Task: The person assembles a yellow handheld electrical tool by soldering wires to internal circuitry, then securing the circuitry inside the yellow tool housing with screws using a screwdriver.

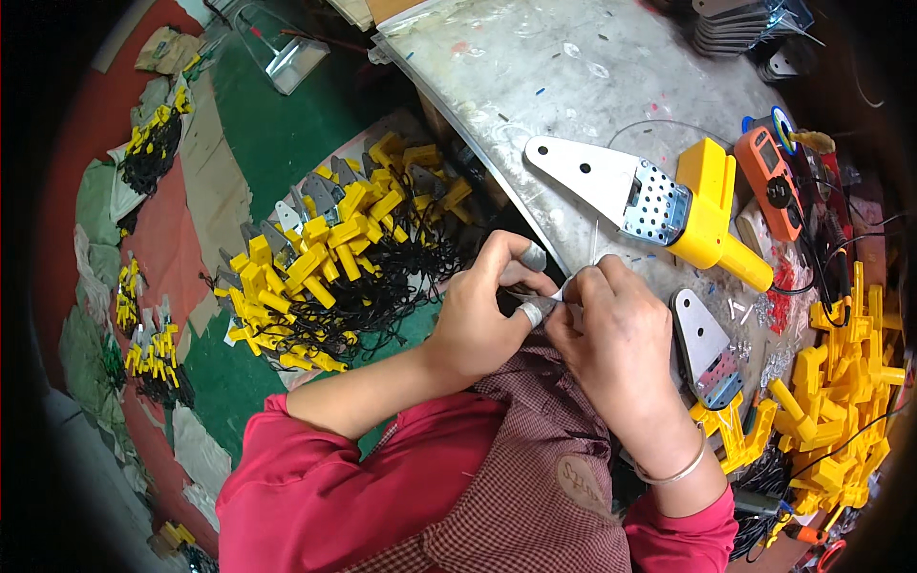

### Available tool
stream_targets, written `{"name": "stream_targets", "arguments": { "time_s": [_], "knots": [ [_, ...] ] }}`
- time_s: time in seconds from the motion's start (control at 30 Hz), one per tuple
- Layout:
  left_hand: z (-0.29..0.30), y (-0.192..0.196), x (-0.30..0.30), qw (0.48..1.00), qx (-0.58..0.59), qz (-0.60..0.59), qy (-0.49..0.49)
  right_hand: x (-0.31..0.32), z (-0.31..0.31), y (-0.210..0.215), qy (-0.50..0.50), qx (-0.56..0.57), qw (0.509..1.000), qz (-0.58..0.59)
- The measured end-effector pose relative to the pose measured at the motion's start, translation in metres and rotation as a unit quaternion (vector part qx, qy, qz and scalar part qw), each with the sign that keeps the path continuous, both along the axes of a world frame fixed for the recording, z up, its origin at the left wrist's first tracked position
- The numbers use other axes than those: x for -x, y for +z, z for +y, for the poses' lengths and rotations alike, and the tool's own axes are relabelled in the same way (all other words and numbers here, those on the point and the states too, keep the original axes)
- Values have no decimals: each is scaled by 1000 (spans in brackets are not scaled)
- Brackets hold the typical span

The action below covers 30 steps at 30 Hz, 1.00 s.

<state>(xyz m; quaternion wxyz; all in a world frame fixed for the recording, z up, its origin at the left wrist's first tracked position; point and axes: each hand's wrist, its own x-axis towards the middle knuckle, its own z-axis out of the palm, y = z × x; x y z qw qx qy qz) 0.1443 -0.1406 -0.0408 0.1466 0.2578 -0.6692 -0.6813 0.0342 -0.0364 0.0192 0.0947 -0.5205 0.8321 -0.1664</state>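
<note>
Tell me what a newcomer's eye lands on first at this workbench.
First, the two hands pressed together at the centre, left hand with grey finger caps and right hand, pinching a small part too hidden to identify. Next, the big heap of yellow-handled tools with black cords on the floor to the left. Then the yellow-handled tool with a white blade lying on the grey table.

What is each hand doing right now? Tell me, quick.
Left hand: closed, pinching a small part, finger caps on.
Right hand: closed on the same part.
</note>
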Motion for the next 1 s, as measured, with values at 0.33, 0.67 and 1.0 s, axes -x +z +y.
{"name": "stream_targets", "arguments": {
  "time_s": [0.33,0.67,1.0],
  "knots": [
    [-14,-1,-5,985,168,34,-21,43,17,22,-108,103,980,-130],
    [-23,43,81,851,487,163,-108,154,36,7,-245,132,960,-37],
    [29,57,163,778,541,215,-235,207,83,60,-102,37,962,251]
  ]
}}
